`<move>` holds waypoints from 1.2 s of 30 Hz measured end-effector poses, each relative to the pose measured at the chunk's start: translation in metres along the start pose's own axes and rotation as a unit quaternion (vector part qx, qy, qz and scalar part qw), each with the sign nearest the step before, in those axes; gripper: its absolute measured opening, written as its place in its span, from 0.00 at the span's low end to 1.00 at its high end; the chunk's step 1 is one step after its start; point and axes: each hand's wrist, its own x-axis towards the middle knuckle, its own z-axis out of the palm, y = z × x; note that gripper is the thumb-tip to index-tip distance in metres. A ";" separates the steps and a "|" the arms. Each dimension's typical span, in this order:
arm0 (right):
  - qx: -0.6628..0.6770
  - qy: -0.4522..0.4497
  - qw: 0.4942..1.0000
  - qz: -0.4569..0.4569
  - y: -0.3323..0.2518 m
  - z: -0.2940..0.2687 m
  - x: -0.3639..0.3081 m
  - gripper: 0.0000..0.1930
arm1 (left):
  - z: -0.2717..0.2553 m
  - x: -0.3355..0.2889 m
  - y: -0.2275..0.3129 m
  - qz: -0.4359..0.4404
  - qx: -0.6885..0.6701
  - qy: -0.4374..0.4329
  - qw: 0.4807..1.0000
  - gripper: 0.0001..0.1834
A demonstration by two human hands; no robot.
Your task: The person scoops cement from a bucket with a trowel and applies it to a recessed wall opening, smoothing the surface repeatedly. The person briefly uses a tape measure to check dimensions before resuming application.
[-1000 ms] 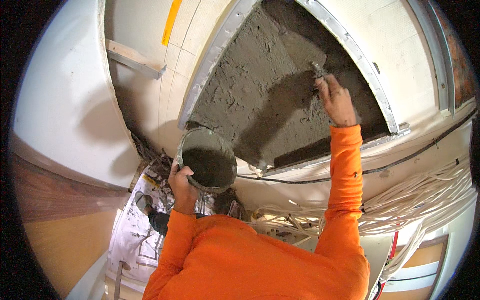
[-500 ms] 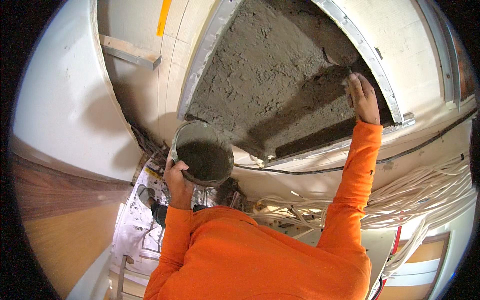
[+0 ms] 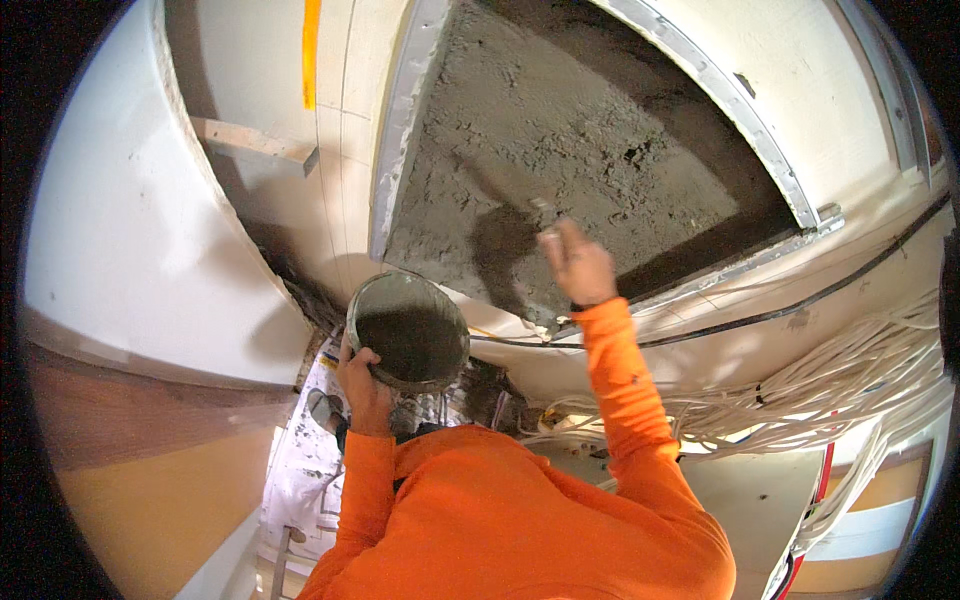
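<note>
Holding a round, grey-smeared bucket just below a rough grey mortar panel

The bare left hand has its grip clamped on the bucket's left side, thumb at the rim, left of the frame's centre. The mouth tips toward the viewer, probably so that the dark, dense mix inside is easy to reach; keeping it near the panel's lower-left corner likely shortens the trip and catches drips. Whether it touches the wall is unclear.

The bare right hand, near the centre, has its grip closed around the handle of a small, grey-coated trowel. The tool points up and left over the panel, perhaps to keep the blade flat; the blade blends into the mortar, so its contact cannot be confirmed.

The panel tapers upward between a straight-looking grey metal strip at left and a curved, dimpled metal strip at right, which seem to serve as edges. Its surface is pitted and crumbly at upper centre, smoother toward the lower left. A slim black cable sags below, above loose white cables at right.
</note>
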 end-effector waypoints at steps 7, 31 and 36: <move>-0.051 0.018 0.998 0.014 0.002 0.018 0.031 0.20 | 0.004 -0.020 0.021 -0.005 0.003 0.026 1.000 0.41; 0.061 0.157 0.982 0.080 0.089 -0.199 0.034 0.22 | 0.009 0.004 -0.003 -0.063 -0.003 -0.074 0.995 0.40; 0.027 0.224 0.970 0.086 0.095 -0.181 0.004 0.17 | -0.003 0.011 -0.003 -0.080 -0.007 -0.100 0.992 0.39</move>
